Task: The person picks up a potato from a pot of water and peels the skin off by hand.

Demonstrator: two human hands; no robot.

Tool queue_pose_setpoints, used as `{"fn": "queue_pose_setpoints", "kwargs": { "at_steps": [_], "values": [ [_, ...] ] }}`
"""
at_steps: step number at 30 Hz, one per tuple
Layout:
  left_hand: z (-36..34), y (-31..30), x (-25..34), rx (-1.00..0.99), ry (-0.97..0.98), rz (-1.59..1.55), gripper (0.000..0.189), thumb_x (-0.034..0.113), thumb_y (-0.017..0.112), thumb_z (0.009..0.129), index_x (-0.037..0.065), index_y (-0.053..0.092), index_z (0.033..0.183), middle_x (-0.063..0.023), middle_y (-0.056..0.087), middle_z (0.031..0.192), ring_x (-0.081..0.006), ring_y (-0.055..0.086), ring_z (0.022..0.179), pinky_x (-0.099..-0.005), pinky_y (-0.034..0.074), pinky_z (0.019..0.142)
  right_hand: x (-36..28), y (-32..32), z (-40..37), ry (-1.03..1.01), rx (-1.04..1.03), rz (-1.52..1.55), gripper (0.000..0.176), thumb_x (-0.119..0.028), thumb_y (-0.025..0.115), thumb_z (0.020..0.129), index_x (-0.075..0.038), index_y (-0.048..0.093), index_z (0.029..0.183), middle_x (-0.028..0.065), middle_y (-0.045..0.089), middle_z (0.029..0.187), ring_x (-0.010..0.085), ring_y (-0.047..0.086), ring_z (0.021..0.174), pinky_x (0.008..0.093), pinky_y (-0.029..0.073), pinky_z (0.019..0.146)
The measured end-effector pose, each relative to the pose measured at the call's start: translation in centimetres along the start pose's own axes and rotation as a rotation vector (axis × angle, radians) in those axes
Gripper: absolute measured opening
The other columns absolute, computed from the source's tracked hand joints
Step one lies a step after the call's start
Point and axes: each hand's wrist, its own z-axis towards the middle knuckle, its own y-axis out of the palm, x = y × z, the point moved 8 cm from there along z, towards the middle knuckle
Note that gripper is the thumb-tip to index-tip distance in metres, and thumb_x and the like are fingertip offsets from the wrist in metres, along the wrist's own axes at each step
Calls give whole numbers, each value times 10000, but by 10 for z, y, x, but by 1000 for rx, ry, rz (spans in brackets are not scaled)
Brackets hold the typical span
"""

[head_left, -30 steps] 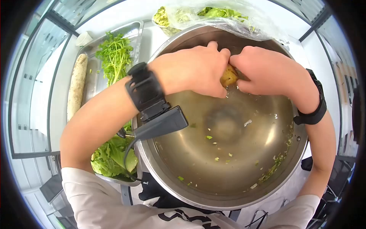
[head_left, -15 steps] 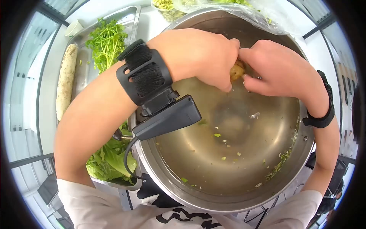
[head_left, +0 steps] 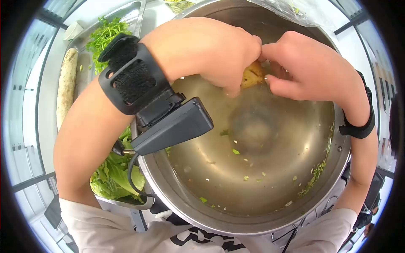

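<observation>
A yellow-brown potato point(head_left: 252, 76) with dark spots is held just above or at the surface of cloudy water in a large steel basin point(head_left: 145, 168). My left hand point(head_left: 230, 55) is closed around its left side, with the fingers pointing down. From the right, my right hand point(head_left: 295, 67) curls in; its thumb and fingertips meet the potato's right edge. Part of the potato is hidden behind the fingers. Green leaf scraps point(head_left: 314, 179) float along the basin's right side.
Left of the basin, a metal tray point(head_left: 141, 12) carries leafy herbs point(head_left: 103, 36) and lettuce point(head_left: 114, 179). A long white radish point(head_left: 67, 82) lies at its left. Clear plastic point(head_left: 291, 10) overhangs the basin's far rim. A black device point(head_left: 173, 126) is strapped to my left wrist.
Both hands and the potato have shifted slightly, the left hand further left and up. More of the potato now shows between the hands. The whole view has moved a little.
</observation>
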Motion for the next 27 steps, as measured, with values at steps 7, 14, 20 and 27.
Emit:
{"fn": "queue_pose_setpoints", "kwargs": {
  "at_steps": [7,14,20,27],
  "values": [
    [-2,-6,1,-55,-1,-26,569,125,802,679,-51,509,1134,-235,663,832,-417,662,827,-467,517,715,5,1,0,-62,59,66,189,-111,654,788,40,654,901,186,634,669,355,638,625,427,513,604],
    [-4,-17,-2,-80,-64,-120,658,170,835,663,-37,511,1197,-197,661,844,-357,656,790,-435,523,727,1,-7,2,-79,147,129,154,-85,631,821,25,640,929,152,618,637,313,622,585,390,487,576],
    [-8,-10,6,-227,89,-110,685,167,823,664,53,591,1298,-138,703,913,-301,667,834,-396,536,769,4,1,7,-47,3,166,145,-92,626,822,17,644,917,132,617,637,291,609,551,356,478,553],
    [-9,-9,5,-229,58,-171,610,110,773,672,32,615,1256,-134,688,885,-282,639,789,-390,527,743,-8,-5,3,-93,115,207,155,-105,641,824,12,657,924,122,615,619,266,638,575,347,498,569]
  ]
}}
